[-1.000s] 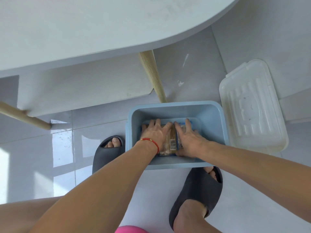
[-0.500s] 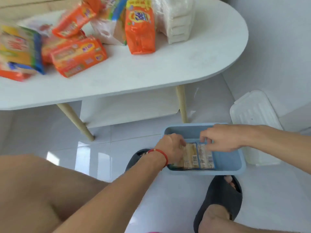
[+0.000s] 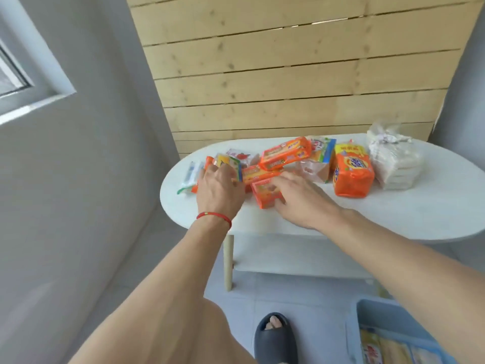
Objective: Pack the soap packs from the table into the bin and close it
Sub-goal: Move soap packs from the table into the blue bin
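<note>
Several soap packs lie in a heap on the white oval table [image 3: 399,211]. My right hand [image 3: 298,199] straddles an orange soap pack [image 3: 263,195] at the front of the heap, fingers on top and thumb at its near edge. My left hand [image 3: 219,189] lies spread over a yellow-green pack [image 3: 231,164] and an orange one beside it, at the heap's left end. Another orange pack [image 3: 286,153] sits on top of the heap. The blue bin [image 3: 367,310] stands on the floor at the lower right, with soap packs [image 3: 372,348] inside. Its lid is out of view.
A large orange detergent bag [image 3: 353,173] and a stack of white wrapped packs [image 3: 393,164] stand at the right of the heap. A wooden plank wall [image 3: 288,74] rises behind the table. My foot in a dark slipper [image 3: 274,334] is left of the bin. The table has a lower shelf [image 3: 301,256].
Both hands left the bin and rose to the table, landing on the heap of packs. The view swung up from the floor to the tabletop.
</note>
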{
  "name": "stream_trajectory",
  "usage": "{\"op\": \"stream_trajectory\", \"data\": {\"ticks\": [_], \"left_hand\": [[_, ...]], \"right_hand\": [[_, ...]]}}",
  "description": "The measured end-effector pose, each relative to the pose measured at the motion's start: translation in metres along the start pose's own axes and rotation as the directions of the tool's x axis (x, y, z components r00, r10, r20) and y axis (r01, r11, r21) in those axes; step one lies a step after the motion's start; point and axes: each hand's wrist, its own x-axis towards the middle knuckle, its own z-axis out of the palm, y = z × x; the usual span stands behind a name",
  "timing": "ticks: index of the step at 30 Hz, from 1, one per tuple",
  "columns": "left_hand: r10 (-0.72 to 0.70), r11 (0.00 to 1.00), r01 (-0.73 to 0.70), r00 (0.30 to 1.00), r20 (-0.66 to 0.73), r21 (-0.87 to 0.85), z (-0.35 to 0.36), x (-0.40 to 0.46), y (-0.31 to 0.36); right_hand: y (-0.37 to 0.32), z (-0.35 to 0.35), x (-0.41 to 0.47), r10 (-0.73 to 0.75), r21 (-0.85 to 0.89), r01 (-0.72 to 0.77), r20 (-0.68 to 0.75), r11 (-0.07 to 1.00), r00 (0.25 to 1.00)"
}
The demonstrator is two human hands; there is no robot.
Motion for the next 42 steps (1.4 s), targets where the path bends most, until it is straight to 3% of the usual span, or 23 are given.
{"op": "stream_trajectory", "data": {"ticks": [3, 6, 8, 11, 15, 19, 23, 25, 28, 31, 33, 35, 37, 38, 39, 40, 42], "left_hand": [[0.01, 0.989, 0.005, 0.995, -0.101, 0.148, 0.012, 0.008, -0.02], [0.076, 0.94, -0.087, 0.996, 0.045, 0.329, 0.029, 0.007, -0.022], [0.087, 0.925, -0.095, 0.995, 0.039, 0.369, 0.033, 0.007, -0.017], [-0.007, 0.977, 0.002, 1.0, 0.021, 0.213, 0.026, 0.006, -0.008], [-0.181, 0.983, 0.185, 0.973, 0.141, -0.016, 0.02, -0.004, 0.002], [-0.359, 0.894, 0.434, 0.844, 0.399, -0.114, 0.011, -0.009, 0.005], [-0.38, 0.774, 0.591, 0.72, 0.581, -0.226, 0.009, -0.014, 0.01], [-0.403, 0.811, 0.569, 0.712, 0.576, -0.136, 0.008, -0.016, 0.017], [-0.357, 0.932, 0.336, 0.778, 0.518, 0.138, 0.015, -0.023, 0.042], [-0.278, 0.951, 0.161, 0.818, 0.503, 0.264, 0.016, -0.034, 0.065], [-0.28, 0.945, 0.164, 0.853, 0.441, 0.283, 0.009, -0.049, 0.075], [-0.171, 0.961, 0.081, 0.925, 0.339, 0.264, 0.01, -0.077, 0.084], [-0.044, 0.996, 0.016, 0.941, 0.335, 0.087, 0.026, -0.124, 0.093], [-0.018, 0.998, 0.042, 0.908, 0.419, -0.049, 0.034, -0.15, 0.101], [-0.022, 0.978, 0.132, 0.831, 0.556, -0.16, 0.053, -0.174, 0.113], [-0.057, 0.932, 0.293, 0.701, 0.711, -0.214, 0.071, -0.196, 0.121], [-0.127, 0.791, 0.6, 0.35, 0.928, -0.118, 0.115, -0.231, 0.131]], "right_hand": [[0.001, 0.018, 0.026, 0.105, -0.16, -0.086, 0.115, 0.983, 0.988], [0.002, 0.035, 0.025, 0.13, -0.222, -0.128, -0.008, 0.967, 0.992], [0.002, 0.041, 0.018, 0.115, -0.313, -0.134, -0.079, 0.94, 0.99], [0.015, 0.041, 0.003, 0.124, -0.296, -0.151, -0.107, 0.943, 0.987], [0.032, 0.035, -0.023, 0.223, -0.101, -0.222, 0.004, 0.97, 0.975], [0.036, 0.012, -0.051, 0.271, 0.079, -0.275, 0.05, 0.958, 0.961], [0.049, -0.017, -0.093, 0.208, 0.029, -0.208, 0.009, 0.978, 0.978], [0.058, -0.032, -0.113, 0.192, -0.01, -0.192, 0.038, 0.981, 0.981], [0.081, -0.046, -0.152, 0.22, -0.048, -0.215, 0.176, 0.975, 0.959], [0.113, -0.046, -0.198, 0.278, -0.153, -0.238, 0.336, 0.959, 0.9], [0.13, -0.031, -0.225, 0.351, -0.183, -0.3, 0.458, 0.936, 0.817], [0.149, -0.009, -0.244, 0.421, -0.188, -0.387, 0.566, 0.903, 0.709], [0.168, 0.017, -0.256, 0.486, -0.193, -0.487, 0.638, 0.852, 0.598], [0.176, 0.029, -0.259, 0.506, -0.2, -0.528, 0.677, 0.825, 0.534], [0.185, 0.042, -0.264, 0.523, -0.206, -0.574, 0.714, 0.792, 0.466], [0.192, 0.054, -0.268, 0.539, -0.217, -0.614, 0.738, 0.759, 0.406], [0.202, 0.079, -0.274, 0.578, -0.202, -0.714, 0.745, 0.67, 0.332]]}}
